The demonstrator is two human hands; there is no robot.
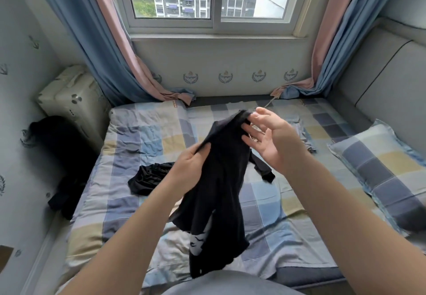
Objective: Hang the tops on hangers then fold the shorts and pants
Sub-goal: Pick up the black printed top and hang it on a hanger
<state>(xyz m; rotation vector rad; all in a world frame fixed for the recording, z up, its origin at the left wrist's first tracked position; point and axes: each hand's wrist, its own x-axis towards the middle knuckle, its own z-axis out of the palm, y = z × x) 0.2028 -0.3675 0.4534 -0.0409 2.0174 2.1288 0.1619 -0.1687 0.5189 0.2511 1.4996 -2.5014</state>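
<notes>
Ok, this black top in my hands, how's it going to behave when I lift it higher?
Probably very floppy: below the left hand the black top hangs in loose folds, one sleeve dangling. Likely light, since a bunched grip holds it up. It may slide through fingers a little; the cloth looks thin and smooth.
</notes>
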